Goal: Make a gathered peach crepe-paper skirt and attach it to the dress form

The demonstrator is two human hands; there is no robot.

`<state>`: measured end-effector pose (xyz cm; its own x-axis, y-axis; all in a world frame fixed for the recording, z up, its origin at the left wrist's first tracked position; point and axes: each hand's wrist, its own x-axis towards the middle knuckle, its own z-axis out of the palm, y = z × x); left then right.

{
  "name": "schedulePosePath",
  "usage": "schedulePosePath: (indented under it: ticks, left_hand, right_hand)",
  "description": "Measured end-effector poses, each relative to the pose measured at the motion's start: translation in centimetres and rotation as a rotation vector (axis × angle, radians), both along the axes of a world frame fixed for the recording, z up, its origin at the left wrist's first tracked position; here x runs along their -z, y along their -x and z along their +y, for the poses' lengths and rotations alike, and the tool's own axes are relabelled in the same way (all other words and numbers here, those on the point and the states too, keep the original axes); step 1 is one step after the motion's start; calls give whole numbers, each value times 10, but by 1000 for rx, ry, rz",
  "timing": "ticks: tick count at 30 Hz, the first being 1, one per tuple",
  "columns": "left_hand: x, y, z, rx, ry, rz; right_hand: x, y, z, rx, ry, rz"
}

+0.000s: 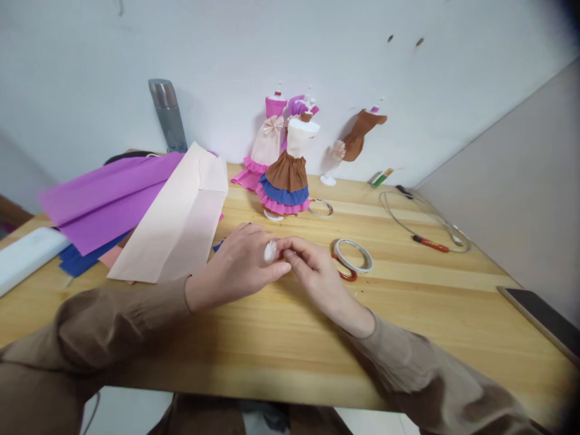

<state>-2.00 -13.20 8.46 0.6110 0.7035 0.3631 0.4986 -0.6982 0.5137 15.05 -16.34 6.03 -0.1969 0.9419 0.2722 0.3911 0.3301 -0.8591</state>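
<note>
Above the middle of the table, my left hand (240,261) and my right hand (315,275) meet at their fingertips. Between them shows a small whitish, rumpled piece (270,251); whether it is paper or tape I cannot make out. My left fingers curl around it, with the thumb stretched toward my right hand. The right thumb and forefinger are pinched together at its right side. Just behind stands a small dress form in a paper dress (285,175) with brown, blue and pink tiers. A roll of tape (353,255) lies to the right, over a red handle (348,275).
Purple (118,193) and cream paper sheets (176,223) spread at left, before a grey flask (168,115). More dressed forms, one in brown (362,133), stand along the wall. Another tape ring (321,208), a cable (389,214), a red-handled tool (430,243) and a phone (541,320) lie rightward.
</note>
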Motion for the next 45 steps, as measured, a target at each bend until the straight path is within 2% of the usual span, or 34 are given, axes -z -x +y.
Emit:
schedulePosePath:
  ticks: [3,7,15,21,26,30,34,38,45]
  left_hand:
    - [7,1,-1,-75,-282,86]
    - [16,3,-2,-161,-492,192]
    - [22,1,5,-166,-739,310]
    - [29,4,16,-68,-883,290]
    - [30,7,17,-103,-864,144]
    - [32,9,18,-129,-831,121]
    - [34,10,21,-181,-839,122]
    - [33,11,25,-169,-880,58]
    - [32,14,31,-152,-929,21]
  right_hand:
    - [2,2,1,-40,29,9]
    - [0,5,1,-86,81,49]
    - [-3,9,1,-133,206,130]
    - [-8,6,0,-130,370,260]
    - [-9,1,-3,-67,516,475]
    - [-10,0,-3,-77,605,603]
    - [-15,-2,-4,-219,724,729]
    - [-18,-5,-6,-355,830,837]
    - [-17,-1,-11,-371,851,938]
